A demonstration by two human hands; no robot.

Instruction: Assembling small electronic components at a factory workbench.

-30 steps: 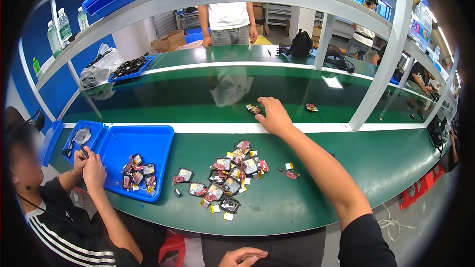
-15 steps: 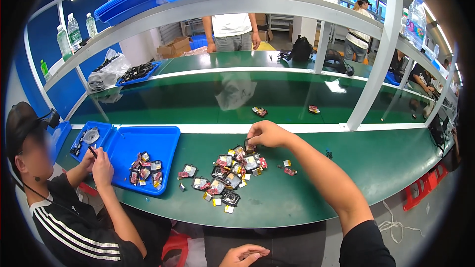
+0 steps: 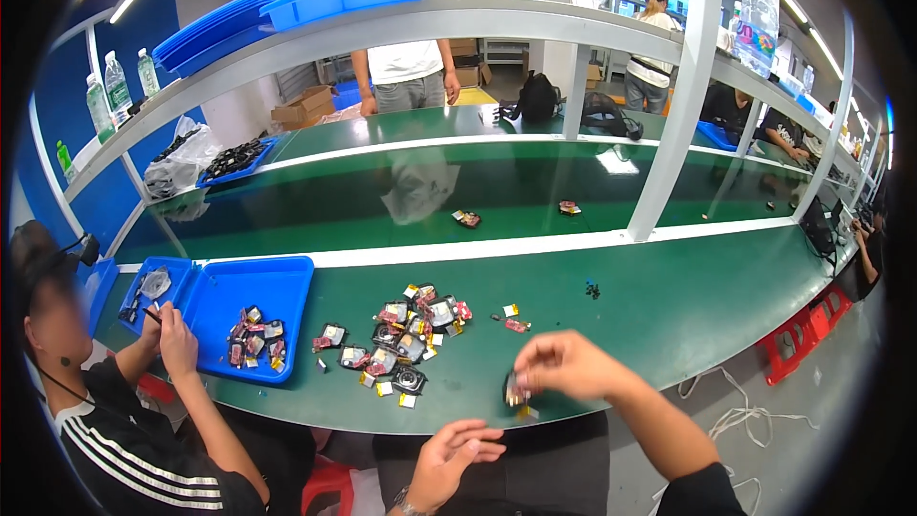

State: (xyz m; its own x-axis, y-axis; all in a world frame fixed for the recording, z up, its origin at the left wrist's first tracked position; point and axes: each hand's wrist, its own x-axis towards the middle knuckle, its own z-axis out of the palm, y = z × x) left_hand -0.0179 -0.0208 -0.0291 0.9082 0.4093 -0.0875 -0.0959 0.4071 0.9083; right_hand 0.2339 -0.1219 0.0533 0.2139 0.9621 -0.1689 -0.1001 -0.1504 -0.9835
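Near the table's front edge, my right hand [image 3: 571, 369] pinches a small black device housing [image 3: 515, 390], with a yellow-and-white tab at its lower end. My left hand [image 3: 451, 462] is empty, its fingers stretched out toward the right, just off the front edge. Left of the held piece lies a pile of similar opened housings [image 3: 401, 333], showing red circuit boards and silver-and-yellow battery packs. A loose red board [image 3: 517, 325] with a battery pack [image 3: 510, 310] beside it rests right of the pile.
A blue tray [image 3: 299, 296] of similar parts stands left, near a seated co-worker [image 3: 124, 411] handling something small. Tiny dark pieces [image 3: 593, 290] lie right on the green table [image 3: 659, 306]. A white frame post [image 3: 673, 105] rises behind. Another person [image 3: 406, 57] stands across.
My right hand has lifted a housing from the pile and brought it nearer, to the front edge. My left hand has risen further into view. The whole view has shifted.
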